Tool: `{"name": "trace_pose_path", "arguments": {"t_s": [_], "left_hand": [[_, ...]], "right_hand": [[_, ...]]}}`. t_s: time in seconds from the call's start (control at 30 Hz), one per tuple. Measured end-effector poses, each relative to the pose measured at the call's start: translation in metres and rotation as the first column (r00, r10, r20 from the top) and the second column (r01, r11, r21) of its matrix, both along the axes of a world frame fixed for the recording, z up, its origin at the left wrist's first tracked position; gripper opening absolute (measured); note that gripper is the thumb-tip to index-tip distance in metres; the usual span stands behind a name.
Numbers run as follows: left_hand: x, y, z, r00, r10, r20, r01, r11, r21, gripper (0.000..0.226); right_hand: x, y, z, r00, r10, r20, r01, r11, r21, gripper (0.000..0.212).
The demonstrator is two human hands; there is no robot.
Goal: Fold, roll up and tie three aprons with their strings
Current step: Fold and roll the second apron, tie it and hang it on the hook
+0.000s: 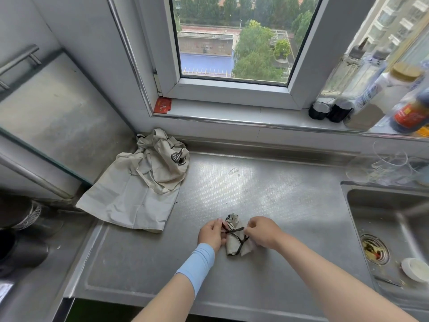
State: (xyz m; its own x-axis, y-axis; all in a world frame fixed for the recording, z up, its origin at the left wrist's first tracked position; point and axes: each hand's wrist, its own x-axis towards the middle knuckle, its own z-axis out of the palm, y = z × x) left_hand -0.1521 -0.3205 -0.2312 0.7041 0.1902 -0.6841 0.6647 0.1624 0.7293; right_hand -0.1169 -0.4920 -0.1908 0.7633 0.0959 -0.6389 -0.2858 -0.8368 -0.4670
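Note:
A small rolled beige apron (235, 243) lies on the steel counter (267, 201) near the front, with black strings (235, 231) crossed over it. My left hand (211, 234) pinches one string end at the roll's left side. My right hand (261, 232) pinches the other end at the roll's right side. At the back left corner lies a crumpled heap of beige apron cloth (139, 184) with a black print; how many aprons it holds I cannot tell.
A sink (390, 231) with a drain strainer and a white lid sits at the right. Bottles (362, 89) stand on the window sill at the back right. Clear plastic containers (390, 166) rest behind the sink. A stove area with dark pots lies at the left.

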Motion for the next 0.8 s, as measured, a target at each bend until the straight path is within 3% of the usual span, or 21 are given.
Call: {"name": "trace_pose_path", "arguments": {"t_s": [0.07,0.17,0.3,0.37,0.47,0.53,0.6,0.8], "left_hand": [[-0.001,0.007,-0.012,0.994,-0.107,-0.018,0.108,0.987,0.115,0.032],[-0.012,0.009,-0.008,0.978,-0.203,-0.041,0.206,0.972,0.115,0.018],[-0.028,0.011,0.03,0.966,-0.255,0.038,0.247,0.958,0.143,0.023],[-0.033,0.018,0.042,0.987,-0.119,0.105,0.114,0.992,0.05,0.02],[-0.038,0.03,0.064,0.991,-0.003,0.136,0.034,0.974,-0.226,0.02],[-0.036,0.039,0.078,0.994,0.005,0.114,0.035,0.938,-0.344,0.023],[-0.033,0.048,0.094,0.994,0.026,0.105,0.017,0.922,-0.388,0.024],[-0.007,0.079,0.141,0.988,0.002,0.152,0.042,0.958,-0.283,0.032]], "right_hand": [[-0.001,0.002,0.003,0.992,-0.125,0.01,0.124,0.99,0.061,0.014],[-0.008,0.012,-0.001,0.982,-0.189,-0.011,0.189,0.974,0.127,0.014],[-0.022,0.026,0.001,0.96,-0.271,-0.071,0.28,0.928,0.247,0.023],[-0.029,0.033,0.011,0.923,-0.356,-0.149,0.386,0.848,0.363,0.017],[-0.033,0.042,0.028,0.889,-0.383,-0.253,0.458,0.717,0.525,0.023],[-0.033,0.051,0.045,0.907,-0.352,-0.232,0.42,0.702,0.576,0.022],[-0.031,0.059,0.064,0.938,-0.303,-0.167,0.342,0.746,0.572,0.017],[0.012,0.075,0.114,0.978,-0.206,0.038,0.152,0.821,0.55,0.007]]}}
